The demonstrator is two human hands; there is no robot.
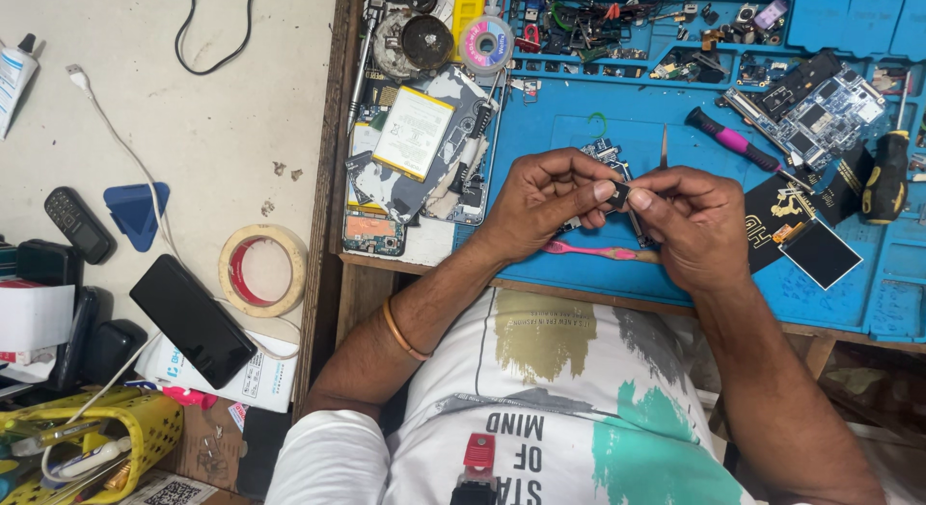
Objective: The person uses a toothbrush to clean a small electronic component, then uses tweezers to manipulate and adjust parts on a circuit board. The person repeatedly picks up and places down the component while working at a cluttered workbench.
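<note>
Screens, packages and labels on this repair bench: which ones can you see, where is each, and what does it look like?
Small loose display: right on the blue mat, dark rectangle.
Black phone: left table, dark blank screen, lying on a white box.
Keypad phone: far left, small, black.
Battery: above the left hand, white label, yellow edge.
White tube: top left corner.

blue work mat point(579, 119) across upper right of frame; small black part point(619, 192) pinched between left hand point(545, 201) and right hand point(696, 225); pink toothbrush point(598, 251) just below; magenta-and-black screwdriver point(735, 140) and yellow-and-black screwdriver point(885, 177) at right; white-and-yellow battery point(413, 133) on grey camouflage-patterned phone back point(434, 148), upper centre; cream tape roll point(262, 271) with red inner ring, left; blue triangular pick point(136, 213) and glossy black phone point(191, 320), left; copper-coloured bangle point(400, 333), centre; white shirt point(559, 399) with olive and teal patches, bottom.
</note>
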